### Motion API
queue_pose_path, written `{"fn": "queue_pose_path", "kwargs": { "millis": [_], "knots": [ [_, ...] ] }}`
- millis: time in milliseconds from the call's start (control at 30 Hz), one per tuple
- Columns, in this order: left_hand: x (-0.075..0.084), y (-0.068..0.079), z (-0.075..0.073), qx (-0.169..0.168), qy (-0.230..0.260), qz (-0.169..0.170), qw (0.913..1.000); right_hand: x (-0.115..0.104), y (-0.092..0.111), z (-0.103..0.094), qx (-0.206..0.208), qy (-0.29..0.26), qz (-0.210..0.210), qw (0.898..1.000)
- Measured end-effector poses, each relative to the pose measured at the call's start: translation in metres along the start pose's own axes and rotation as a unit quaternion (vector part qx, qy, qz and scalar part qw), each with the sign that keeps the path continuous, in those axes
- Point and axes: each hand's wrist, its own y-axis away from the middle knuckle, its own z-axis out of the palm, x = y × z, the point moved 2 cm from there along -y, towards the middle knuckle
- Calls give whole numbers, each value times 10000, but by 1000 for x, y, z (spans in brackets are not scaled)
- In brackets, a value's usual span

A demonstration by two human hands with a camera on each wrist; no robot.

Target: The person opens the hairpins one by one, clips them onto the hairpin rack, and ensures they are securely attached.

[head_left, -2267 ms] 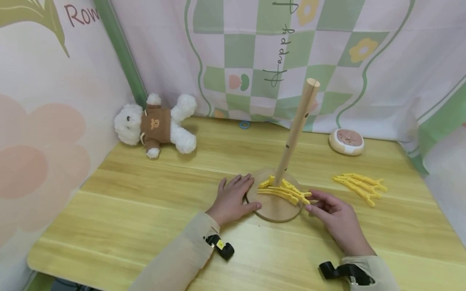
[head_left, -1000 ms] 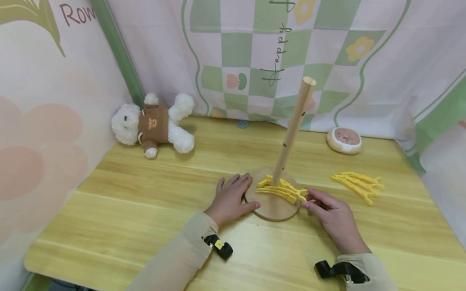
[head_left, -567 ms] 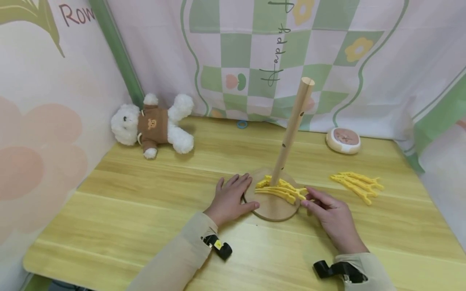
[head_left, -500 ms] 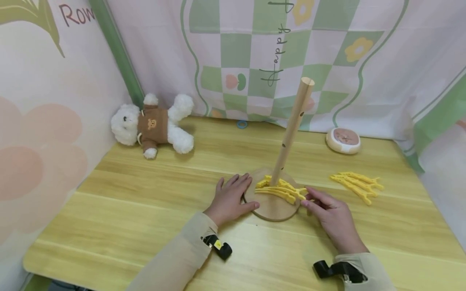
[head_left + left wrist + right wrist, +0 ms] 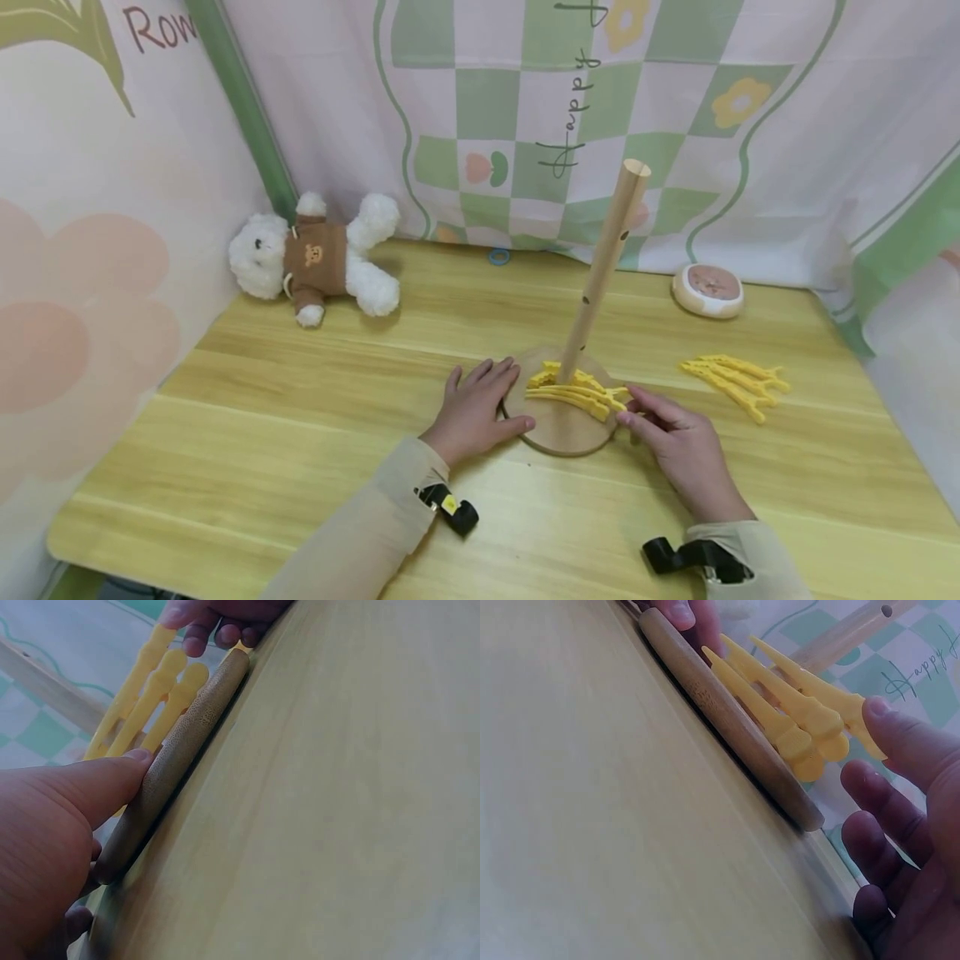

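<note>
The right hand has thumb and fingers pinched about the forked right end of a yellow piece, one of several heaped on the round wooden base. The left hand holds nothing up: its fingers lie spread and extended, resting at the base's left edge, the thumb toward the near side. From the heap the wooden post rises. To the right, more yellow pieces lie on the surface, apart from the base; a plush toy lies far left.

I'd worry most about tangling: the heaped pieces overlap, so tugging one could drag its neighbours off. That slim fork could also slip from so light a pinch, and a knock on the tall post might rock the base, steadied from the left side only.

From overhead I can't make out the base's thick rim; the left wrist view shows it, with the thumb lapping over. The right wrist view shows the other fingers curled clear of the yellow. Only the head view takes in the loose pieces.
</note>
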Motion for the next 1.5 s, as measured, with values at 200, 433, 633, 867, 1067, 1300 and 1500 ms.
{"fn": "queue_pose_path", "kwargs": {
  "millis": [200,433,633,867,1067,1300,1500],
  "knots": [
    [-1,0,0,6,-9,1,10000,-3,-1,0,-28,17,55,10000],
    [-3,0,0,44,-17,6,10000,-5,-4,7,-156,81,-37,9998],
    [-2,-1,1,39,-41,3,10000,-5,-5,9,-84,83,-47,9999],
    [-2,-1,-1,30,-71,-10,10000,-6,-4,9,-65,8,-37,10000],
    [-2,0,-2,38,-37,-23,10000,-8,-6,12,-158,-117,-30,9998],
    [-3,-1,1,44,-7,-6,10000,-9,-5,13,-153,-108,-55,9998],
    [-2,-1,2,49,-35,4,10000,-8,-3,12,-82,-153,-159,9997]
  ]
}}
